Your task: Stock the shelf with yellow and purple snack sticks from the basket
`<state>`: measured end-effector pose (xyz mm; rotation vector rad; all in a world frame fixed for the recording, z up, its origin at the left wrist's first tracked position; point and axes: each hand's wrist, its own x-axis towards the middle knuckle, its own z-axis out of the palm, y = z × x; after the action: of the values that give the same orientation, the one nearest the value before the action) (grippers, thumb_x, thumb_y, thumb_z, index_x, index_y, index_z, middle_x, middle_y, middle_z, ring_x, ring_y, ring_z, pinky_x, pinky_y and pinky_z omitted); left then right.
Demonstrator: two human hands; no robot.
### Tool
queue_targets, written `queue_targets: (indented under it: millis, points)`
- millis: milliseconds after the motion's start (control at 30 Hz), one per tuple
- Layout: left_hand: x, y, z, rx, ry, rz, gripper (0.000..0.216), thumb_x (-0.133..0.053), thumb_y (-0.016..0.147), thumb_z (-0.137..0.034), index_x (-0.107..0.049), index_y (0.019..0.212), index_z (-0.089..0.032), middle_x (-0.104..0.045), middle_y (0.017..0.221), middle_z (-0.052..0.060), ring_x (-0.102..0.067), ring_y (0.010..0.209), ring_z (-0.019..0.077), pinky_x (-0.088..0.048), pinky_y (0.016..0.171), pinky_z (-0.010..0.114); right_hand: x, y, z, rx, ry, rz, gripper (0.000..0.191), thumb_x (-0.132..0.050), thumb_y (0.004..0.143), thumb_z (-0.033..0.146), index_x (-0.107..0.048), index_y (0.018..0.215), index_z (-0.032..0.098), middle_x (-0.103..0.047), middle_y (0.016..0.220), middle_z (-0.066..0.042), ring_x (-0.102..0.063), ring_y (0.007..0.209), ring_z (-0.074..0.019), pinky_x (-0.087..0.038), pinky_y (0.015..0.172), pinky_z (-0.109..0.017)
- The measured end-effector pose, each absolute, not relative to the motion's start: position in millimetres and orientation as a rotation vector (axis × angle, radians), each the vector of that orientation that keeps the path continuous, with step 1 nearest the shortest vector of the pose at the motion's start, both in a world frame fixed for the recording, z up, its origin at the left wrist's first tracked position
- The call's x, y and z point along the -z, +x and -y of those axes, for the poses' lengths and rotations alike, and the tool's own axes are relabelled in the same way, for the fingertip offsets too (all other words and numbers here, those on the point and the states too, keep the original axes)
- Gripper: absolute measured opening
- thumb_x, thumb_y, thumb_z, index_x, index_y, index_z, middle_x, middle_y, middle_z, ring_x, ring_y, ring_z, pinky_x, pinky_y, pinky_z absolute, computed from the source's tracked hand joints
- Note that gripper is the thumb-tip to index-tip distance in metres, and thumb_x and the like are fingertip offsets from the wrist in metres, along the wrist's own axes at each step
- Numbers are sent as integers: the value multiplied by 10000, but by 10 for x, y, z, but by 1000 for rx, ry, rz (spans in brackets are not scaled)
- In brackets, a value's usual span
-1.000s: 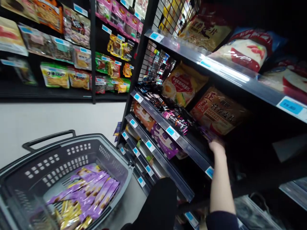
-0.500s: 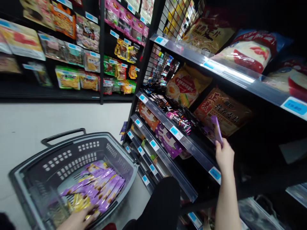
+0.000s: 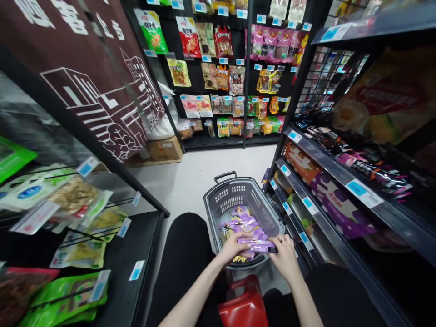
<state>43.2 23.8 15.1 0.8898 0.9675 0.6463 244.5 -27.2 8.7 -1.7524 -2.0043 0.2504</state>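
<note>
Both of my hands are over the near end of a grey shopping basket (image 3: 213,227) on the floor. A slim purple snack packet (image 3: 258,246) lies level between them. My left hand (image 3: 235,246) grips its left end, and my right hand (image 3: 284,252) pinches the right end. Beneath and behind it, several more purple packets (image 3: 241,221) with yellow parts lie piled in the basket. My fingers partly cover the held packet and the near part of the pile.
Close on the right runs a shelf rack (image 3: 327,168) with dark packets (image 3: 357,165) and purple bags (image 3: 340,204). Bagged snacks (image 3: 81,195) hang on a left rack. A red object (image 3: 244,302) stands between my knees. Behind the basket is pale floor (image 3: 197,181); a cardboard box (image 3: 165,150) sits farther back.
My right hand has come from the shelf to the basket with a purple packet. My left hand has risen from the pile to its other end. The view has swung left.
</note>
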Motion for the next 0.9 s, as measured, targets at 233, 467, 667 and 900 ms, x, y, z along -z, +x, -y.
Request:
queue_targets:
  millis: [233,467,667,900]
  points:
    - [-157,491,-257,-578,1292,-1004,376,-788,460,-256,-677,798,-133,-662,804,55,-622,733,211,-501,716,333,-82,2472,352,-494,-1784,1868,312,-633,669,445,-650,919,259,-603,878,-50,-505,887,-261,-390,766,-374]
    - [-19,537,-237,-625,1093,-1007,388,-754,526,-365,-678,809,-111,-680,829,82,-629,609,197,-534,563,325,51,2650,308,-807,-1607,1472,222,-627,685,346,-678,850,207,-643,836,-57,-572,835,-239,-436,767,-362]
    - [-47,525,-266,-631,1111,-1061,331,-733,557,-368,-700,759,-107,-694,763,74,-630,577,205,-528,557,331,94,2778,285,-1029,-1515,1140,213,-692,615,332,-681,762,178,-673,764,-51,-614,756,-227,-476,730,-346]
    - [-52,475,-280,-582,834,-891,385,-728,600,-341,-670,893,-98,-689,709,75,-652,651,220,-520,670,372,172,2790,278,-1121,-1402,765,293,-739,569,352,-673,784,165,-665,745,-37,-614,668,-180,-502,636,-303]
